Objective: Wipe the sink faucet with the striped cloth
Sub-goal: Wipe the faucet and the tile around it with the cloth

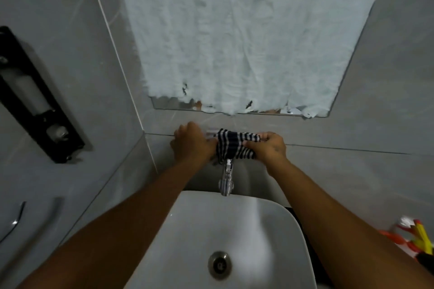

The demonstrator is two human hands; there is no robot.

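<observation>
Striped cloth (234, 145): navy and white, bunched over the top of the sink faucet (226, 179) at the wall behind the basin's rear edge, stretched between both hands
Left hand (191, 142): clenched on the cloth's left end
Right hand (266, 146): fingers pinching the cloth's right end
Sink faucet: chrome spout showing below the cloth, reaching over the rear rim of the white basin (270, 218)
Drain (219, 265): metal, centre of basin floor
Mirror (164, 103): on wall above, mostly covered by pale crumpled sheet
</observation>
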